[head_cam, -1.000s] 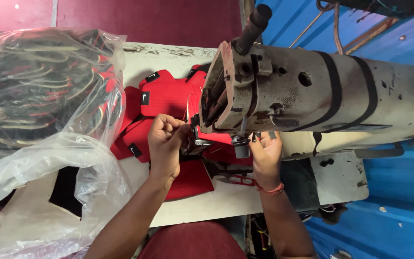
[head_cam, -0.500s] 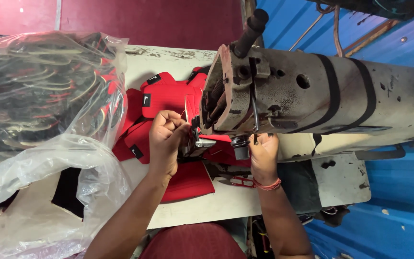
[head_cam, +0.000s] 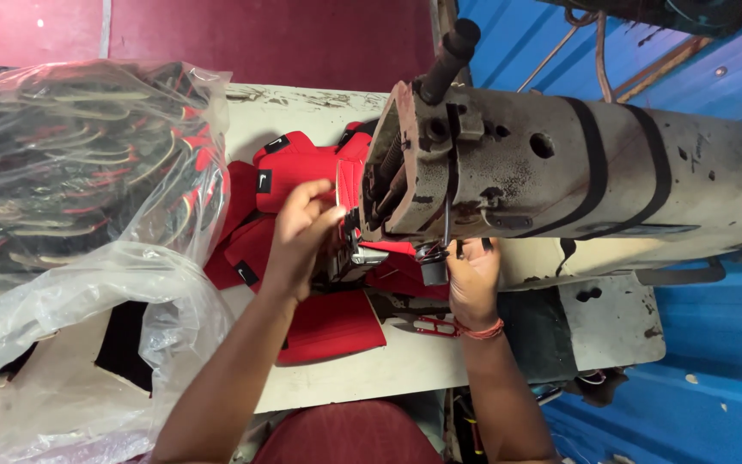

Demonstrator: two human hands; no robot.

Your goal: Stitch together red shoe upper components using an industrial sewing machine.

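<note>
Red fabric pieces [head_cam: 294, 172], two hands, one sewing machine [head_cam: 560, 172].

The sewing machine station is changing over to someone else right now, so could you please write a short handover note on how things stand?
Left hand: raised at the needle side of the sewing machine head, fingers pinched together; what they pinch is too fine to tell.
Right hand: under the machine head, fingertips at the small dark part by the needle area.
Red fabric pieces: piled on the table behind the needle, one flat red panel in front.
Red-handled snips: lying on the table by the right wrist.
Clear plastic bag of dark pieces: at the left.
Done or left: no seam visibly under way.
</note>
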